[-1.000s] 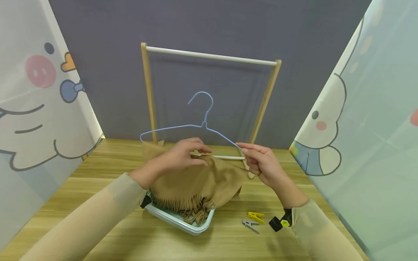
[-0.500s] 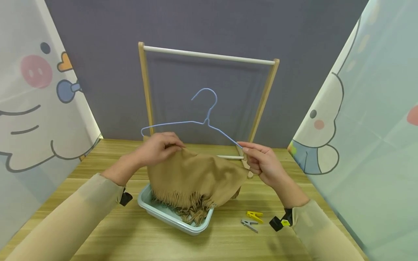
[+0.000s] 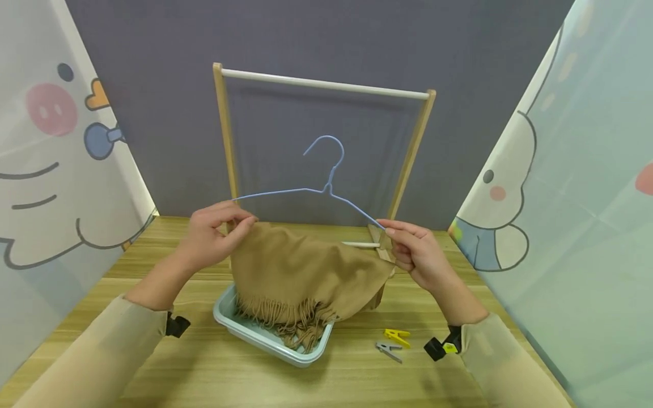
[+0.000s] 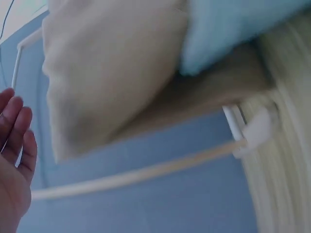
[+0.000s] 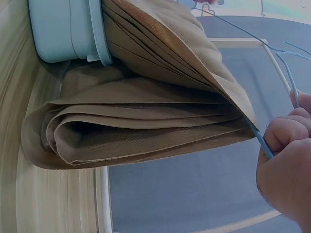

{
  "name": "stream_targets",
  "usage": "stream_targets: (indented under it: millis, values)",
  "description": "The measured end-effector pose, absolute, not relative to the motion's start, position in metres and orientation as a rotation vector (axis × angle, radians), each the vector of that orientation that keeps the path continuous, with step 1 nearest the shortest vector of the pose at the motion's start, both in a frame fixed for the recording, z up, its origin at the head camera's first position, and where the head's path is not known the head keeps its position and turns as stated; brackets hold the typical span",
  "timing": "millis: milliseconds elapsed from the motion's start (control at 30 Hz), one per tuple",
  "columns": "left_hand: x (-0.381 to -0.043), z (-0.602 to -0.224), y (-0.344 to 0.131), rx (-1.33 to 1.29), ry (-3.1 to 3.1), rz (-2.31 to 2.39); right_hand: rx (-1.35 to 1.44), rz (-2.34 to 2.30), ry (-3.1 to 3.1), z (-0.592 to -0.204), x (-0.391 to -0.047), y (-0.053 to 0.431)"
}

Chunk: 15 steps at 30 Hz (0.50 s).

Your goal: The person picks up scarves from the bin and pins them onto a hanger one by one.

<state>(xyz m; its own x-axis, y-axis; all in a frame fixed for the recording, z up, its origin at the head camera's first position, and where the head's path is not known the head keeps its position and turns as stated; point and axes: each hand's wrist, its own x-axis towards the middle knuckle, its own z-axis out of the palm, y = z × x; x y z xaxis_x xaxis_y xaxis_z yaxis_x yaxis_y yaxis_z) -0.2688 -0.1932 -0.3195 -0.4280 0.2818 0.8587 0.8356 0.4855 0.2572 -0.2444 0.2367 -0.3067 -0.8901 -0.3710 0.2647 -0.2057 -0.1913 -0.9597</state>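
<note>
A brown fringed scarf (image 3: 301, 260) hangs in folds over the lower bar of a blue wire hanger (image 3: 291, 191). The hanger's hook points upward. At its right end, my right hand (image 3: 420, 255) pinches the wire; the right wrist view shows the fingers (image 5: 286, 133) curled round it beside the folded cloth. My left hand (image 3: 211, 235) is by the hanger's left end and the scarf's upper left edge. Its fingers (image 4: 14, 124) look loosely extended in the left wrist view, a little apart from the cloth. The fringe dips into a light blue basin (image 3: 265, 343).
Behind the hanger stands a wooden rack with a white top rail (image 3: 326, 85). A yellow clothespin (image 3: 397, 338) and a grey clothespin (image 3: 389, 350) lie on the wooden table (image 3: 357, 379), right of the basin. Printed cloth walls flank both sides.
My left hand has moved left along the scarf's upper edge to the hanger's left end, and the cloth there is more spread out. My right hand keeps its pinch, shifting slightly right with the hanger.
</note>
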Motion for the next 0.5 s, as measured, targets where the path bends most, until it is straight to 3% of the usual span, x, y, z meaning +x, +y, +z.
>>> stream_targets:
  millis: [200,500]
  values:
    - [-0.253,-0.343,-0.221,-0.596,-2.207,-1.076,-0.680,-2.244,1.931,-0.305,-0.245,0.238]
    - [-0.252,-0.360,-0.219,-0.521,-2.358,-1.289,-0.668,-2.246,1.942,-0.306,-0.245,0.238]
